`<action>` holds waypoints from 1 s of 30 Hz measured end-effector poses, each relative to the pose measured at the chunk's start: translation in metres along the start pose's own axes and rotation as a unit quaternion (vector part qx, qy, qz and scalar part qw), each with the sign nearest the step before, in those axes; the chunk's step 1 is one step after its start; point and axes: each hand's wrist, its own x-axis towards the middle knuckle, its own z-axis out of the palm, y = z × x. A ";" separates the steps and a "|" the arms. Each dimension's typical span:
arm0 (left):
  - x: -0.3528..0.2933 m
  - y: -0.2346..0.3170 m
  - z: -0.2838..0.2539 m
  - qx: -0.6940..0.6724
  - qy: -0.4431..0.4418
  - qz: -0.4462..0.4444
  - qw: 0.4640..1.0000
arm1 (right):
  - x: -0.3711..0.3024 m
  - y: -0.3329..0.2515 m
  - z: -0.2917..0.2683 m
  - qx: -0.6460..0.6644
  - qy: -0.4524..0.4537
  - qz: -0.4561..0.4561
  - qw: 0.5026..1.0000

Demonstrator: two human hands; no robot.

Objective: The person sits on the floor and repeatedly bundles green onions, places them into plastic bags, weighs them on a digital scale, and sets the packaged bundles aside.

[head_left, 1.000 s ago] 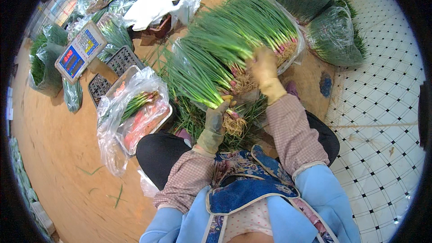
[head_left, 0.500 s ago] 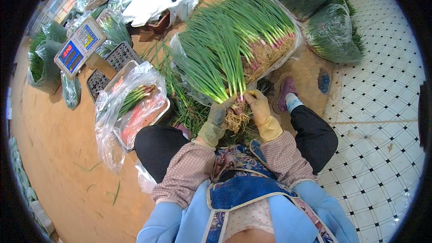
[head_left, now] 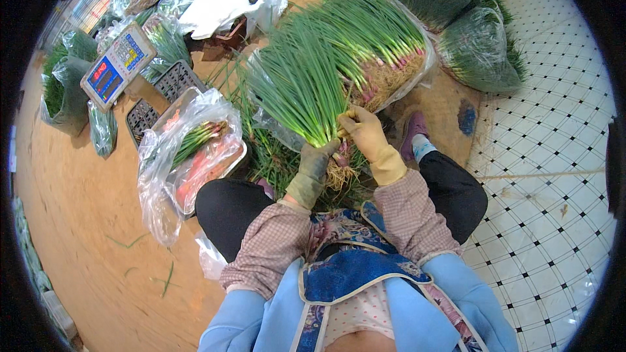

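Note:
My left hand, in a grey-green stained glove, is closed around a bunch of spring onions just above its purple bulbs and hanging roots. The green leaves fan away from me over a clear plastic sheet. At the right side of the same bunch, my yellow-gloved right hand pinches at the stems, its fingertips together; exactly which stem or leaf is between them is hard to see. Beyond it lies a big heap of spring onions, roots toward me. Loose green trimmings lie below and left of the bunch.
Left of me, a tray lined with plastic holds a small onion bunch. A digital scale stands behind it beside a black crate. Bagged greens sit far right, with white plastic bags at the back.
My right hand has moved up from the bulbs to the stems, its wrist turning. The bunch has tilted slightly left with my left hand still around it.

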 end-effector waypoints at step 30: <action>0.001 0.001 -0.003 0.067 -0.097 0.038 0.992 | -0.038 0.007 -0.008 0.061 -0.006 0.031 0.998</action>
